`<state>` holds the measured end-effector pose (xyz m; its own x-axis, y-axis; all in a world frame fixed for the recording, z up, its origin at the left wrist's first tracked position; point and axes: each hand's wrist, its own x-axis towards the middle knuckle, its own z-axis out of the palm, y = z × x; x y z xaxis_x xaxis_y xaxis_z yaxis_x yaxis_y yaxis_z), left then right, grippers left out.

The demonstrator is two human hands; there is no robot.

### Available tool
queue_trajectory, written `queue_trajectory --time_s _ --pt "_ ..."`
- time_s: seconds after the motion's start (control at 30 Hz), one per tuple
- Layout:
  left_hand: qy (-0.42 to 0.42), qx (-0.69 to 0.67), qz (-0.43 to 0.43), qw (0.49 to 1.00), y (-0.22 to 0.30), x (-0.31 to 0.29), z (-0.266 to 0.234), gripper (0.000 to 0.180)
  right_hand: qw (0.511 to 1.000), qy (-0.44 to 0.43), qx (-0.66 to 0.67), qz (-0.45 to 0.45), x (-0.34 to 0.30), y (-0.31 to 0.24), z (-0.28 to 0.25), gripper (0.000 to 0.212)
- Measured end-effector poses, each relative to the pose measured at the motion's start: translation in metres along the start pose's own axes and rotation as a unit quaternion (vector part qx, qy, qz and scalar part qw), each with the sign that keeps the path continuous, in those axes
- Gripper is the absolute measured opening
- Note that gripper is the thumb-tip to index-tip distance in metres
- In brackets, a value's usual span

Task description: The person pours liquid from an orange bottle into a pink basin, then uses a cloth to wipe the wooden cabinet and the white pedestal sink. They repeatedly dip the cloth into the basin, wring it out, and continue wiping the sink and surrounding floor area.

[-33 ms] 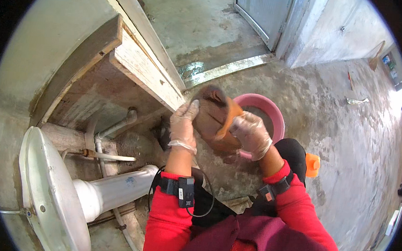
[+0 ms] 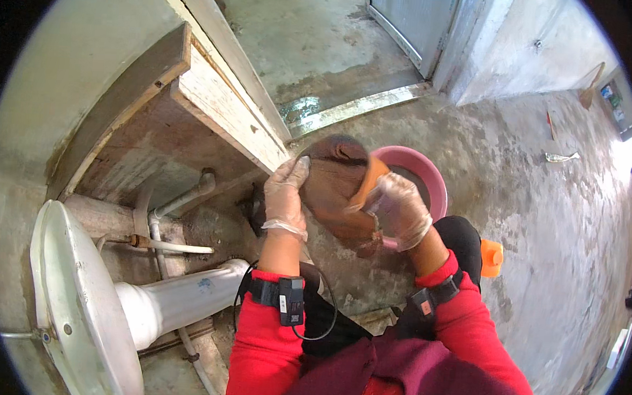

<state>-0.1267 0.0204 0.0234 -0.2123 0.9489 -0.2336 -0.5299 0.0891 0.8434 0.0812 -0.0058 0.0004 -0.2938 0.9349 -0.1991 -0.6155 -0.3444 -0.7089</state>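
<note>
A brown, rounded, soft-looking item hangs in front of me; its kind is hard to tell. Its top is darker, with a small fold or knot. An orange cloth-like piece lies along its right side; whether the two are joined is unclear. My left hand, in a clear plastic glove, is closed on the brown item's left edge, thumb on the near face. My right hand, gloved the same way, has its fingers closed at the orange piece. Partly behind the right hand, a pink basin stands on the floor.
At my left are a white pedestal sink, pipes and a wooden board structure. An orange plastic container stands beside my right knee. Ahead lie a raised door sill and a grey-blue door.
The brown item has turned slightly and its blurred outline has shifted. My right hand has moved a little to the right, and the orange piece has shifted with it.
</note>
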Motion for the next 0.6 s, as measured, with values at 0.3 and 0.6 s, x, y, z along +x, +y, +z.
queue_trajectory --time_s 0.3,0.6 --pt "-0.025 -0.088 -0.023 0.996 -0.003 0.0 0.004 0.028 0.986 -0.013 -0.148 -0.072 -0.001 0.018 -0.029 0.03" --pt "-0.042 -0.009 0.011 0.999 -0.004 -0.002 0.008 0.02 0.984 -0.026 -0.161 0.072 -0.001 0.065 -0.017 0.03"
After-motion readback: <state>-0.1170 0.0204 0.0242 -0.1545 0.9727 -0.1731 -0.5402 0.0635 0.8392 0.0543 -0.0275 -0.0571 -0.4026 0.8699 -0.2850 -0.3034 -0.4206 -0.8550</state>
